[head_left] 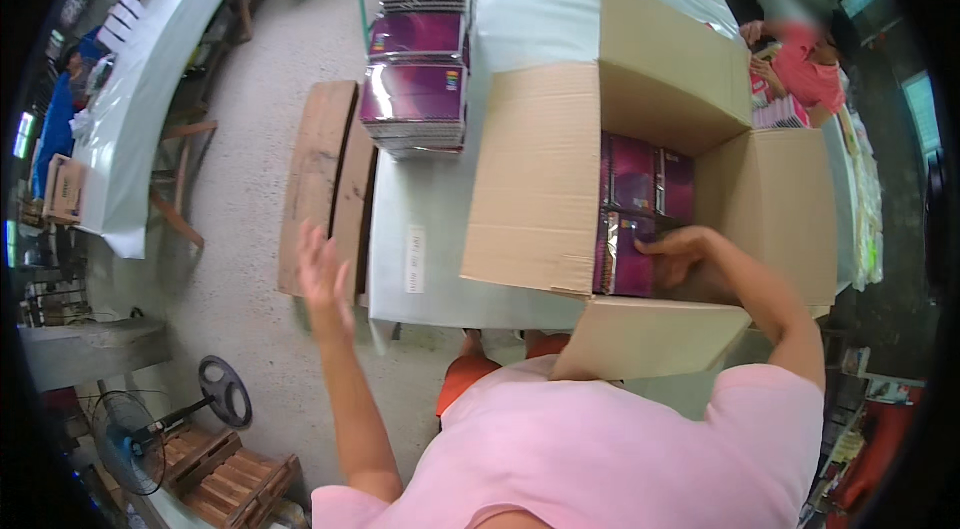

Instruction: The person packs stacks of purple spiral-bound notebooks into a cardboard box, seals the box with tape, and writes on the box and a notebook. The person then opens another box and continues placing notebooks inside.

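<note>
Where cardboard box (560, 179) sits, pale table (440, 239), concrete floor (240, 179), fan (125, 444)

We extend our right hand (672, 251) forward, fingers curled; our left hand (322, 274) lifts, open, fingers spread.

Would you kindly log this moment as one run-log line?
right hand: in box, on purple notebooks | left hand: raised, open, empty | stacks: on table
</note>
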`<control>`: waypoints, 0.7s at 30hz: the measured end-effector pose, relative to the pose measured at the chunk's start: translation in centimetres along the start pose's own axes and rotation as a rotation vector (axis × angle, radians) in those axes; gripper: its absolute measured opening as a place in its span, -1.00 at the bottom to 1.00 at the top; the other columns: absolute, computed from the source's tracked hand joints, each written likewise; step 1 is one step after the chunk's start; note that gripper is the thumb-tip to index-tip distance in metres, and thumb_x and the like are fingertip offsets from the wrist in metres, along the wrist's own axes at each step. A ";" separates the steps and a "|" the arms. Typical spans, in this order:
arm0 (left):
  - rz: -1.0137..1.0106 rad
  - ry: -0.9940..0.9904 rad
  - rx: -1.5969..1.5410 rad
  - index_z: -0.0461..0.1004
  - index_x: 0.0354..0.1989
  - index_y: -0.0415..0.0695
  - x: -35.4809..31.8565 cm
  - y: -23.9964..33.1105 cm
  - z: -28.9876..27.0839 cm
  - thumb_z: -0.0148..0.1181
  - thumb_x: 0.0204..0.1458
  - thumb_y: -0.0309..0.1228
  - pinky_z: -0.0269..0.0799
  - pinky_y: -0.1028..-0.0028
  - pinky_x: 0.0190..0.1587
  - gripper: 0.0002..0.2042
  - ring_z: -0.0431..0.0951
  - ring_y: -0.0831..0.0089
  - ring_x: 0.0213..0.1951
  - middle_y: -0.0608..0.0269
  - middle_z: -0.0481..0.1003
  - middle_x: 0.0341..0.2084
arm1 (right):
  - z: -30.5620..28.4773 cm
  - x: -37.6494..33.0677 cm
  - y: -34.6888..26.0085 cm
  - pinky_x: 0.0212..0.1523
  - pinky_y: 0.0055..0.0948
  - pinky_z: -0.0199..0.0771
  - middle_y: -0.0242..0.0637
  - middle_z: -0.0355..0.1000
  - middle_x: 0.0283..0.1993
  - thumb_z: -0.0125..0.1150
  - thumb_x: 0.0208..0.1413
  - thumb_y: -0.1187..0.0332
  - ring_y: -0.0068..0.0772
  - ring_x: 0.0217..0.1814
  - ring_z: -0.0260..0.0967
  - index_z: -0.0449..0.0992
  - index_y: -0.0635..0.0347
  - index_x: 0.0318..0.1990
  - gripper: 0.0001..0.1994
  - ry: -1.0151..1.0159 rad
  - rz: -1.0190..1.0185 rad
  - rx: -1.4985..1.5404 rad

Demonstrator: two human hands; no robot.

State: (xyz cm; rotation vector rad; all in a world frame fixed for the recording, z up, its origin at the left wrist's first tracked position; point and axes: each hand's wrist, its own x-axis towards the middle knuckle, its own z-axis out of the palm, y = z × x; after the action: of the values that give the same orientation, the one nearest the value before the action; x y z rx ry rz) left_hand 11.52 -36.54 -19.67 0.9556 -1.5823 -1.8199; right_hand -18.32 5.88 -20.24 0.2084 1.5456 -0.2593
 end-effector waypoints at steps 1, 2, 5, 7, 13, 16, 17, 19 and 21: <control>-0.029 -0.098 -0.022 -0.01 0.32 0.02 2.3 0.1 1.1 0.08 -0.01 0.07 -0.10 -0.03 0.25 -0.25 -0.01 0.02 0.30 -0.01 0.03 0.27 | -0.3 -2.6 -1.5 -0.24 -0.29 0.49 -0.12 0.50 -0.22 0.13 -0.01 -0.20 -0.29 -0.22 0.48 0.41 0.24 -0.05 -0.37 0.162 0.154 -0.263; -0.075 -0.130 -0.024 -0.02 0.32 0.02 4.4 1.0 2.6 0.08 0.01 0.05 -0.09 -0.02 0.24 -0.26 -0.03 0.00 0.30 -0.03 0.02 0.27 | 0.3 -5.7 -3.1 -0.30 -0.34 0.48 -0.13 0.51 -0.28 0.16 -0.01 -0.15 -0.32 -0.30 0.48 0.46 0.24 -0.10 -0.42 0.501 0.028 -0.464; -0.028 -0.214 0.081 -0.07 0.33 -0.02 12.5 2.2 5.6 0.18 -0.15 0.17 -0.12 -0.01 0.25 -0.08 -0.06 0.03 0.32 -0.12 -0.04 0.28 | 2.1 -11.3 -6.7 -0.28 -0.52 0.47 -0.23 0.51 -0.26 0.18 0.07 0.10 -0.49 -0.34 0.45 0.47 0.29 -0.08 -0.57 0.776 -1.031 -0.013; 0.104 -0.209 0.126 -0.11 0.34 0.00 18.0 3.9 8.1 0.09 -0.09 0.18 -0.20 -0.01 0.26 -0.11 -0.05 0.05 0.32 -0.03 0.02 0.27 | 6.9 -17.1 -12.6 -0.07 -0.48 0.39 -0.23 0.42 0.00 0.13 0.09 0.03 -0.46 -0.05 0.39 0.27 0.12 0.18 -0.44 0.561 -1.275 0.259; -0.118 -0.328 -0.109 -0.06 0.31 -0.06 30.0 12.0 18.3 0.11 -0.20 0.31 -0.14 0.01 0.22 -0.02 0.08 0.14 0.25 -0.14 0.16 0.16 | 5.0 -13.4 -30.3 0.14 0.03 0.15 0.11 0.07 0.28 0.16 -0.19 -0.35 0.01 0.34 -0.05 0.10 0.30 0.25 0.00 0.542 -1.287 0.484; -0.097 -0.392 -0.015 0.27 0.09 -0.06 32.8 12.8 21.3 0.12 -0.18 0.24 0.06 0.15 0.02 -0.25 0.41 0.30 -0.14 0.14 0.46 -0.16 | 1.9 -11.5 -37.5 0.08 -0.11 0.26 0.12 0.23 0.13 0.12 -0.24 -0.43 -0.01 0.24 0.13 0.15 0.48 0.18 0.08 0.614 -1.186 0.769; -0.071 -0.437 0.005 0.34 0.02 -0.06 32.7 12.7 21.8 0.13 -0.17 0.20 0.08 0.19 -0.02 -0.33 0.42 0.35 -0.21 0.21 0.49 -0.23 | 1.0 -11.3 -39.0 0.04 -0.16 0.30 0.10 0.28 0.08 0.10 -0.24 -0.44 -0.02 0.18 0.20 0.18 0.51 0.16 0.08 0.601 -1.195 0.817; -0.096 -0.544 -0.024 0.43 -0.07 -0.09 31.9 13.1 22.0 0.17 -0.19 0.07 0.25 0.37 -0.02 -0.43 0.44 0.40 -0.16 0.24 0.50 -0.23 | 0.3 -10.1 -41.1 -0.05 -0.24 0.38 0.03 0.37 -0.04 0.12 -0.22 -0.40 -0.06 0.05 0.33 0.24 0.53 0.09 0.03 0.632 -1.156 0.840; -0.013 -0.519 0.031 0.38 -0.04 -0.14 29.3 14.2 22.4 0.19 -0.18 0.02 0.28 0.39 -0.04 -0.41 0.44 0.38 -0.14 0.19 0.49 -0.21 | -0.3 -8.9 -42.5 -0.15 -0.33 0.44 -0.04 0.44 -0.16 0.19 -0.19 -0.33 -0.13 -0.12 0.43 0.33 0.54 0.00 -0.07 0.719 -1.065 0.772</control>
State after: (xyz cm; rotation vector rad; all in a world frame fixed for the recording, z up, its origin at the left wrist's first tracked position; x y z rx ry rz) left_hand -24.70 -48.29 -9.14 0.5240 -1.9058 -2.1754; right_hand -31.18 -34.37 -10.04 0.0477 2.0786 -1.7878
